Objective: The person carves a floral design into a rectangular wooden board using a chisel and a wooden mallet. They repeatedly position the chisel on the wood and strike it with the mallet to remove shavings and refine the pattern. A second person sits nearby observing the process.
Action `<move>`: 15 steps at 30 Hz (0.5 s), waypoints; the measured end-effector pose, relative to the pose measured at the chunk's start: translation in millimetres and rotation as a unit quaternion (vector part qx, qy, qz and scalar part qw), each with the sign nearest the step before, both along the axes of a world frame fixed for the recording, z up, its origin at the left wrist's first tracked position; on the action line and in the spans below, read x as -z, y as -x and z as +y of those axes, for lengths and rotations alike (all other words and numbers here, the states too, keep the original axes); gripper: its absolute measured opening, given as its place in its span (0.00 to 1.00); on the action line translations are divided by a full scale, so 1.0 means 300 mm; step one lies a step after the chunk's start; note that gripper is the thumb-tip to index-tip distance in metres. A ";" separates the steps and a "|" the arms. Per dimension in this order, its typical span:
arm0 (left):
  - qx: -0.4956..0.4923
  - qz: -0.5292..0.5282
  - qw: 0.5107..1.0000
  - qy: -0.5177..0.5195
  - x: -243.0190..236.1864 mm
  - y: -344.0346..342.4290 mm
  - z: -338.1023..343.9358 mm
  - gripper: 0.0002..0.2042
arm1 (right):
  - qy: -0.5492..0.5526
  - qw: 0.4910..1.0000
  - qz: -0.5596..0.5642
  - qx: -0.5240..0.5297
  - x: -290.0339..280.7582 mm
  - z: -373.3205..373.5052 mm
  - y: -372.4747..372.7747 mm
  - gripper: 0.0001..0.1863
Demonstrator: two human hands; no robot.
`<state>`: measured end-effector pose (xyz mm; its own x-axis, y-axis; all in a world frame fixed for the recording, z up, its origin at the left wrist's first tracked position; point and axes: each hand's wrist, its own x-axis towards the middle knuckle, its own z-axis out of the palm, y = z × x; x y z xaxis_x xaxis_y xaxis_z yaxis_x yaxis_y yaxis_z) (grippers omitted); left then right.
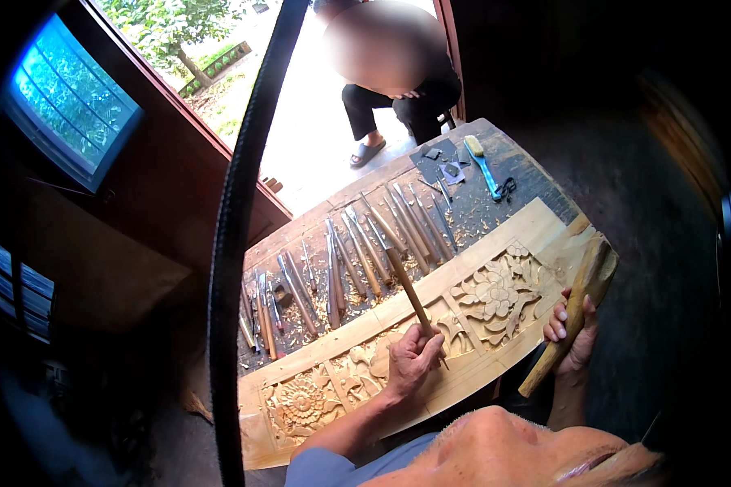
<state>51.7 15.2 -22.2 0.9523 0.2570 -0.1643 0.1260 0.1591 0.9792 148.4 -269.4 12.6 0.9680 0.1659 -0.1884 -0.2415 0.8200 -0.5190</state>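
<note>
My left hand (415, 357) is closed around a slim wood-handled chisel (406, 282), held tilted with its lower end at the carved board (468, 372). The fingers of my right hand (578, 333) wrap round a rough wooden mallet (593, 276) beyond the board's right part, apart from the chisel. Across the pale board run framed panels of relief carving. A round carved flower (303, 398) fills the left one, and a carved blossom with leaves (499, 294) fills the right one. My left hand covers part of the middle carving.
Several chisels and gouges (365, 252) lie in a row on the dark workbench (483, 223), among wood shavings. Farther back are a blue-handled brush (483, 168) and some dark sheets (437, 158). A person (398, 105) sits beyond the bench by the open doorway. A dark strap (237, 211) crosses the view.
</note>
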 end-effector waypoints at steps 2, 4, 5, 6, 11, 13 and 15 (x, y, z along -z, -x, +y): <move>-0.005 -0.006 1.000 0.010 0.004 0.000 -0.005 0.09 | 0.000 1.000 0.004 0.001 -0.003 -0.001 0.005 0.25; -0.003 -0.002 1.000 0.021 -0.003 -0.001 -0.006 0.09 | -0.003 1.000 0.005 0.001 -0.002 -0.003 0.002 0.25; -0.002 -0.006 1.000 0.015 0.000 0.000 -0.008 0.09 | 0.001 1.000 0.006 0.001 -0.005 -0.004 0.004 0.25; -0.001 -0.011 1.000 0.010 0.006 0.000 -0.007 0.09 | 0.005 1.000 0.007 0.001 -0.010 -0.002 0.006 0.25; 0.011 -0.011 1.000 0.004 0.010 -0.001 -0.002 0.09 | 0.016 1.000 0.013 0.001 -0.019 0.000 0.001 0.25; 0.010 -0.025 1.000 -0.003 0.026 -0.004 -0.001 0.09 | 0.025 1.000 0.012 0.002 -0.025 0.004 0.001 0.25; 0.017 -0.015 1.000 -0.003 0.009 0.002 0.003 0.09 | 0.028 1.000 0.013 0.001 -0.024 0.004 0.007 0.25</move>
<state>51.0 16.1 -24.8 0.9648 0.2255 -0.1350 0.1026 0.1499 0.9834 146.1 -268.3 19.7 0.9627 0.1529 -0.2232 -0.2548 0.7896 -0.5582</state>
